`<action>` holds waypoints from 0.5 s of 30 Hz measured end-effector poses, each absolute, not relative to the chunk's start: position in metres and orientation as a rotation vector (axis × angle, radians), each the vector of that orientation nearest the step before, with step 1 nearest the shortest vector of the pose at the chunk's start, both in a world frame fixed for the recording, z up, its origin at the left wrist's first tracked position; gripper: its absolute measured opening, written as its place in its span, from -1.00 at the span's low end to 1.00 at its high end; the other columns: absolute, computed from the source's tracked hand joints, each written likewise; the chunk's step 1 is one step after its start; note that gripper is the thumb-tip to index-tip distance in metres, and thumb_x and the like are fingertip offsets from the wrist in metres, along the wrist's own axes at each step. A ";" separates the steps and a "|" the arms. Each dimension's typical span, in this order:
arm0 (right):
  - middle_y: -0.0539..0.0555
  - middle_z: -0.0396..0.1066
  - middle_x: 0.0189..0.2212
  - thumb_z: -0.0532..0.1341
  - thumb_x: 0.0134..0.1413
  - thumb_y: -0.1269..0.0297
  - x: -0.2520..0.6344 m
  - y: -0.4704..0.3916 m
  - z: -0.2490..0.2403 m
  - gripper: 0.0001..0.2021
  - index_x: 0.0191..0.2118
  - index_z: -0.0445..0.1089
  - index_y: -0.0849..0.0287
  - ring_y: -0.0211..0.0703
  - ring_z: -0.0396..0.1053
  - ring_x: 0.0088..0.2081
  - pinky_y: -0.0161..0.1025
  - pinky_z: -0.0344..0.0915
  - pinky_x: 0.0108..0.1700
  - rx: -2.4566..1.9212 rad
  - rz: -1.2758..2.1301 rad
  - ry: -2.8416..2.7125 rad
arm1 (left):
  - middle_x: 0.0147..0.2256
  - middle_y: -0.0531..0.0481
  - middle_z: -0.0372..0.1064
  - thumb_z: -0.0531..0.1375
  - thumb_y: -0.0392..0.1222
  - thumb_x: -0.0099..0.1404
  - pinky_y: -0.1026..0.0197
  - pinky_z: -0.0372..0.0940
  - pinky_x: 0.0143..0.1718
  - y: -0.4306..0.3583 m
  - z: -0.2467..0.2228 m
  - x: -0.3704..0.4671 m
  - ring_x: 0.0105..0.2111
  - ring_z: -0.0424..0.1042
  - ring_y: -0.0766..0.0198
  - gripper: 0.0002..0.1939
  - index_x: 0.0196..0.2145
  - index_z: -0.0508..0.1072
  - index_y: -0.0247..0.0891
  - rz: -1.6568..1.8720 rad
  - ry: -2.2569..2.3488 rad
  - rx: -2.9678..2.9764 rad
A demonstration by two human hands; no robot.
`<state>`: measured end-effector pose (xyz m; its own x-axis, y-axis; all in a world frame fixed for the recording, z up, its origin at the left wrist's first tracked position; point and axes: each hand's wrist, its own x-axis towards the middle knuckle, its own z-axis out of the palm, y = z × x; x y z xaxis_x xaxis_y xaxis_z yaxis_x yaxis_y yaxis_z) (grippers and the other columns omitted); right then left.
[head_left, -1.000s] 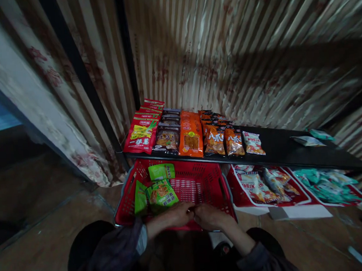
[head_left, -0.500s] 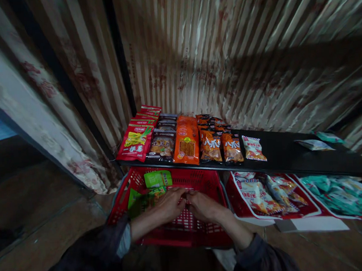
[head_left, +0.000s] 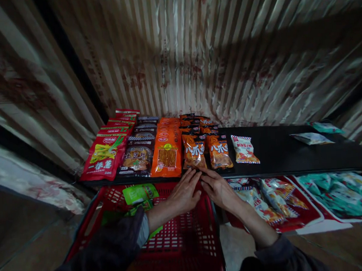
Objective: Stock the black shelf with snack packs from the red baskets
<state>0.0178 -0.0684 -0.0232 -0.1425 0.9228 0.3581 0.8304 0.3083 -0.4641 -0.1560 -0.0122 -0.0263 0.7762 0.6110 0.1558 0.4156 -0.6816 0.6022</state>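
Note:
My left hand (head_left: 185,193) is at the shelf's front edge, fingers stretched out, just below an orange-and-black snack bag (head_left: 194,151). Beside it, my right hand (head_left: 218,189) reaches up to the same edge, its fingers extended under the neighbouring orange-and-black bag (head_left: 219,151). The fingertips of both hands nearly meet, close to the lower ends of these bags. Neither hand shows anything in its grasp. Under my left arm lies a red basket (head_left: 188,238) with green packets (head_left: 140,193) inside.
On the black shelf (head_left: 273,153), red packs (head_left: 104,155), dark packs (head_left: 137,155) and orange packs (head_left: 166,155) stand left of a white-and-red bag (head_left: 245,149). Baskets below hold white-and-red bags (head_left: 257,204) and teal packets (head_left: 340,192). A striped curtain (head_left: 176,61) hangs behind.
Both hands have moved up from over the red basket to the shelf's front edge. The view has shifted, and the shelf and basket appear closer.

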 end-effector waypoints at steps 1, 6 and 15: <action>0.31 0.33 0.16 0.04 0.21 0.45 0.019 -0.067 -0.025 -0.69 -0.06 0.48 0.25 0.06 0.32 0.19 0.06 0.32 0.20 -1.548 0.210 -2.004 | 0.35 -0.28 0.00 0.11 -0.27 0.27 -0.16 0.00 0.35 -0.011 -0.027 -0.154 0.38 -0.11 0.02 -0.34 0.31 0.11 -0.32 0.478 0.766 2.414; 0.34 0.35 0.14 0.04 0.19 0.47 0.013 -0.058 -0.034 -0.69 -0.07 0.49 0.27 0.09 0.32 0.19 0.09 0.30 0.21 -1.528 0.159 -2.027 | 0.33 -0.30 0.05 0.10 -0.35 0.21 -0.13 0.01 0.35 -0.007 -0.034 -0.151 0.36 -0.03 0.01 -0.32 0.29 0.13 -0.39 0.459 0.853 2.418; 0.36 0.40 0.08 0.07 0.14 0.54 -0.015 -0.070 -0.029 -0.71 -0.12 0.49 0.30 0.04 0.35 0.17 -0.02 0.33 0.18 -1.523 0.160 -1.912 | 0.13 -0.27 0.37 0.04 -0.50 0.17 0.03 0.24 0.21 -0.017 -0.018 -0.142 0.14 0.37 0.09 -0.45 0.13 0.33 -0.38 0.408 1.144 2.383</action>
